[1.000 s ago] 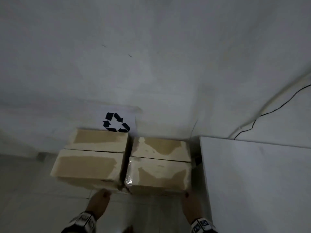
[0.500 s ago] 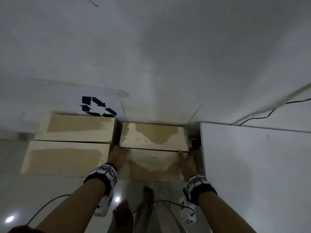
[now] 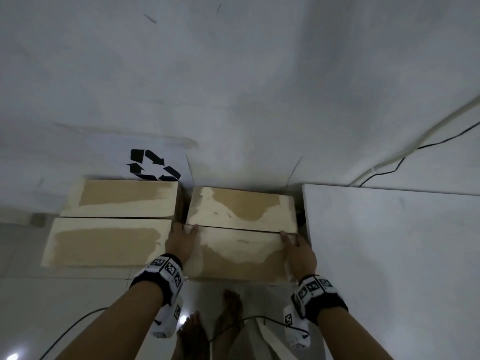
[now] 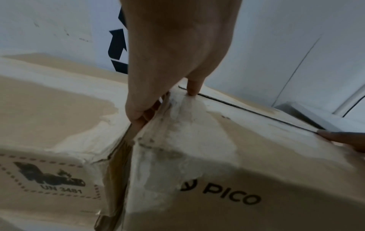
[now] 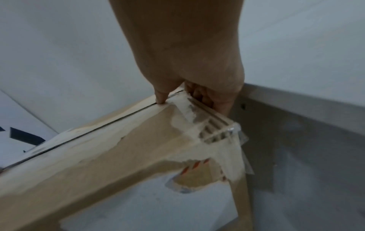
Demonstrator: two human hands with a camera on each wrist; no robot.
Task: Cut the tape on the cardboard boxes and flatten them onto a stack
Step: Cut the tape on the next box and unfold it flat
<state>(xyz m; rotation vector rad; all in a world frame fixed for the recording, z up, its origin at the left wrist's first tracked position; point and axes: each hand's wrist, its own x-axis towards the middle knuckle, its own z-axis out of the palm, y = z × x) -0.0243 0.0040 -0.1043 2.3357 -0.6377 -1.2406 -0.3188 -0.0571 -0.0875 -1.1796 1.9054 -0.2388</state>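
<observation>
Two brown cardboard boxes stand side by side on the floor against the wall. The left box [image 3: 109, 224] is untouched. My left hand [image 3: 181, 240] grips the left end of the right box [image 3: 241, 248], thumb on top at the flap seam [image 3: 239, 228], fingers down in the gap between the boxes. My right hand [image 3: 298, 252] grips its right end the same way, fingers down beside the white cabinet. In the left wrist view, the left hand [image 4: 177, 54] clasps a worn corner of the box [image 4: 217, 140]. In the right wrist view, the right hand [image 5: 187, 54] holds the box [image 5: 118, 148], whose corner carries clear tape scraps [image 5: 235, 136].
A white cabinet top [image 3: 389, 255] stands close against the right box. A recycling sign [image 3: 153, 165] hangs on the wall behind the left box. A black cable [image 3: 415, 149] runs along the wall. My bare feet [image 3: 228, 307] and a cord lie on the floor below.
Both hands have moved from the front edge of the right box up to its two ends and taken hold there. The view has dropped and come closer.
</observation>
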